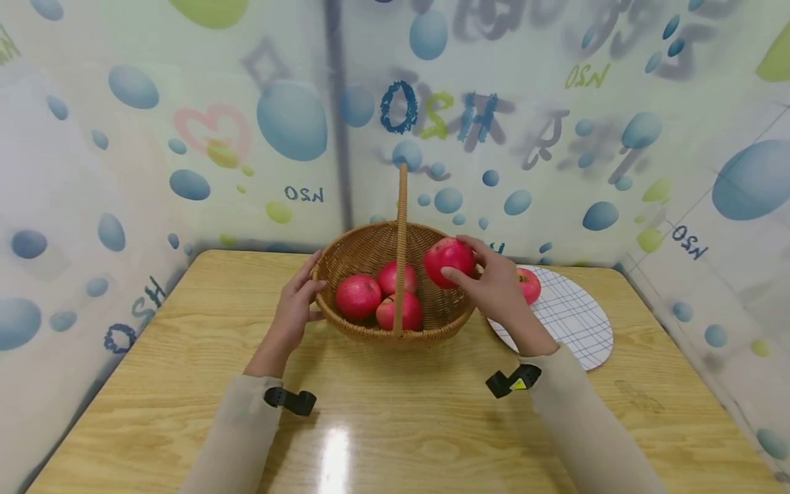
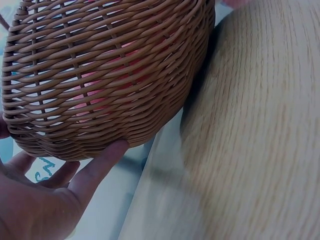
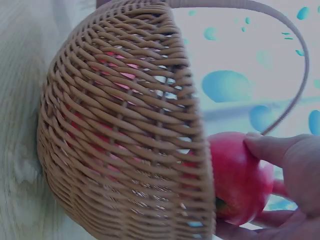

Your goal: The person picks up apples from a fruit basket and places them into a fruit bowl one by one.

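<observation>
A brown wicker basket [image 1: 369, 248] with a tall arched handle [image 1: 402, 206] stands on the table. My left hand [image 1: 291, 307] holds the basket's left side, thumb over the rim and fingers against the outer weave [image 2: 100, 125]. With my right hand [image 1: 498, 287] I grip a red apple [image 1: 441, 262] between thumb and fingers at the right part of the basket. In the right wrist view this apple [image 3: 237, 175] overlaps the rim. Three red apples [image 1: 356, 296] lie in the basket's left and middle part, partly behind the handle.
To the right of the basket lies a round white plate [image 1: 577, 312] with a dark grid pattern. One more apple [image 1: 531, 285] sits on it, partly hidden by my right hand. The wooden table [image 1: 395, 418] meets a patterned wall [image 1: 234, 185] at its back edge.
</observation>
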Motion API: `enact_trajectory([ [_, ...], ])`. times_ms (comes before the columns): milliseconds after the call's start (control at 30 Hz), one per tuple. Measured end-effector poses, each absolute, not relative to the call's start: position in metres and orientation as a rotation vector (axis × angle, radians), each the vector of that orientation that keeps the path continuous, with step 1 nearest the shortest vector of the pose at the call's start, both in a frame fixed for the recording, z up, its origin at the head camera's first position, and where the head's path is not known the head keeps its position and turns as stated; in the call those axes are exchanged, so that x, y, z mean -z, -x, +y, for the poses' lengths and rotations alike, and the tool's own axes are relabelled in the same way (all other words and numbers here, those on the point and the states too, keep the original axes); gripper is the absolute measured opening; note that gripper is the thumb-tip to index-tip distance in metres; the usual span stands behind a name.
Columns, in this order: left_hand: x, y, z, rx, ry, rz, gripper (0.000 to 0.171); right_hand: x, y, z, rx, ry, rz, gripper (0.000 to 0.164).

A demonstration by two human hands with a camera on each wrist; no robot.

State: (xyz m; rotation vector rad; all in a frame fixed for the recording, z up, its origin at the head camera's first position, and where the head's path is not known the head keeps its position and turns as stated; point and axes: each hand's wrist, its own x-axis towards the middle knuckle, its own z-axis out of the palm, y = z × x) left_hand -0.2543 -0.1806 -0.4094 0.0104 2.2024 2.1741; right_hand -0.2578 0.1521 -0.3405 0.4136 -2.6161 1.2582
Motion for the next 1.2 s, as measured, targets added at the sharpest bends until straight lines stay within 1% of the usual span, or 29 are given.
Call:
enact_trajectory([
  [200, 0.410, 0.255, -0.181, -2.173, -0.012, 2.200, 0.061, 0.340, 0.248, 0.176, -1.365, -0.365, -2.539, 0.066],
  [367, 0.411, 0.255, -0.181, -2.161, -0.010, 2.210, 0.061, 0.341, 0.238, 0.199, -1.436, -0.272, -2.507, 0.069],
  [600, 0.411, 0.254, -0.181, -2.158, -0.007, 2.209, 0.061, 0.341, 0.229, 0.230, -1.387, -0.127, -2.484, 0.068],
  [867, 0.407, 0.254, -0.180, -2.155, -0.010, 2.213, 0.060, 0.341, 0.233, 0.261, -1.297, 0.074, -2.484, 0.070],
  [1200, 0.408, 0.254, -0.181, -2.157, -0.008, 2.209, 0.060, 0.353, 0.245, 0.286, -1.321, 0.216, -2.452, 0.069],
])
